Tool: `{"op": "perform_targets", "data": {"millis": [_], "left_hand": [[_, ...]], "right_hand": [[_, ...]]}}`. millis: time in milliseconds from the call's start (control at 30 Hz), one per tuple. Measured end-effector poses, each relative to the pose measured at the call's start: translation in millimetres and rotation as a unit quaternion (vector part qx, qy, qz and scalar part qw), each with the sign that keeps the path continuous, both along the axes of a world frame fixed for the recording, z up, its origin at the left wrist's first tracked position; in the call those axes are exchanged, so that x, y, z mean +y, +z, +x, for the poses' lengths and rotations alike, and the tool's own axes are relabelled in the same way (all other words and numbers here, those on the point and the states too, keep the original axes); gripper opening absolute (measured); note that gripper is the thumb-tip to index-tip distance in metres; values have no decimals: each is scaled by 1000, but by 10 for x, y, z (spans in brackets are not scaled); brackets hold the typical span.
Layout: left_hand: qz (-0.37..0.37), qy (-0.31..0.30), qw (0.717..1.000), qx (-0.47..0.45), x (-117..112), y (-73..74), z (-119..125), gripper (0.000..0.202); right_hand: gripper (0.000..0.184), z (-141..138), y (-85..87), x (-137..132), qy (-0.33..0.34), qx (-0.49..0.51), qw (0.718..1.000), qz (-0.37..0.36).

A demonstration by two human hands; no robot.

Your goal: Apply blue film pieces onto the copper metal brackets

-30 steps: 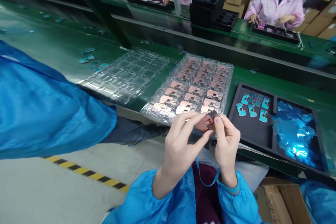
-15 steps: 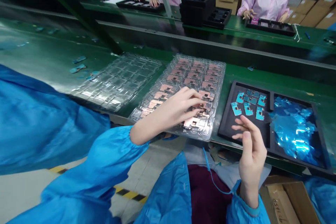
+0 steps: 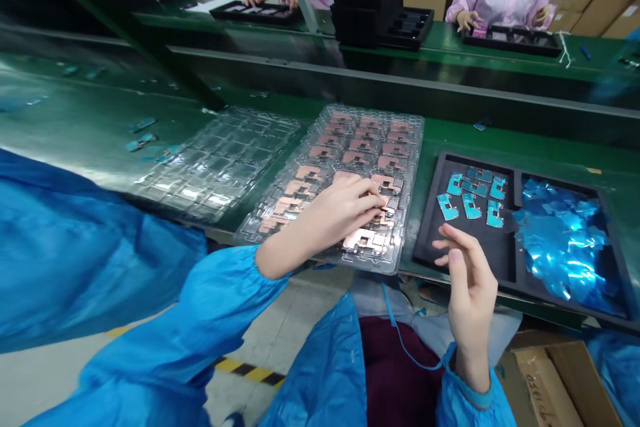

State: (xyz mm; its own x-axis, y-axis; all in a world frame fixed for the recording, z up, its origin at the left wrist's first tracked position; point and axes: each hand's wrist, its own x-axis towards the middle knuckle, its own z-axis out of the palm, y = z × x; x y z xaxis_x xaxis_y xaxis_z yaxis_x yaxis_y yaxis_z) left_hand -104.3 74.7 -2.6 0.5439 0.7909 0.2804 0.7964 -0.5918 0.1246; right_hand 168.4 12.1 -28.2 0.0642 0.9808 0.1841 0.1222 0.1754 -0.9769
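Note:
A clear plastic tray holds rows of copper-coloured circuit boards. My left hand reaches across its near part, fingertips drawn together on a circuit board near the right edge; the fingers partly hide that board. My right hand is raised by the near edge of a black tray, palm turned inward. Its fingers are loosely curled and apart, with nothing in them. Several teal circuit boards lie in the black tray's left compartment, just beyond my right hand.
Crumpled blue film fills the black tray's right compartment. An empty-looking clear tray lies at left, with loose teal pieces beyond it. A blue sleeve reaches in from the left. Two co-workers in pink sit across the bench near stacked black trays.
My left hand's fingers have closed together over the boards, where they were spread before. My right hand stays open in nearly the same place. The view has shifted slightly.

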Motion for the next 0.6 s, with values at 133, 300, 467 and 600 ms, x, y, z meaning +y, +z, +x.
{"op": "perform_targets", "data": {"millis": [133, 300, 467, 600], "left_hand": [[3, 14, 1000, 25, -4, 2, 25, 28], [-7, 12, 999, 36, 98, 281, 17, 35], [-17, -2, 999, 39, 907, 665, 518, 31], [-176, 61, 981, 48, 1974, 653, 1524, 28]], "right_hand": [[28, 6, -30, 7, 9, 2, 1000, -2], [25, 56, -24, 2, -10, 15, 1000, 13], [26, 150, -55, -7, -44, 54, 997, 29], [29, 252, -126, -12, -67, 66, 995, 39]]}}
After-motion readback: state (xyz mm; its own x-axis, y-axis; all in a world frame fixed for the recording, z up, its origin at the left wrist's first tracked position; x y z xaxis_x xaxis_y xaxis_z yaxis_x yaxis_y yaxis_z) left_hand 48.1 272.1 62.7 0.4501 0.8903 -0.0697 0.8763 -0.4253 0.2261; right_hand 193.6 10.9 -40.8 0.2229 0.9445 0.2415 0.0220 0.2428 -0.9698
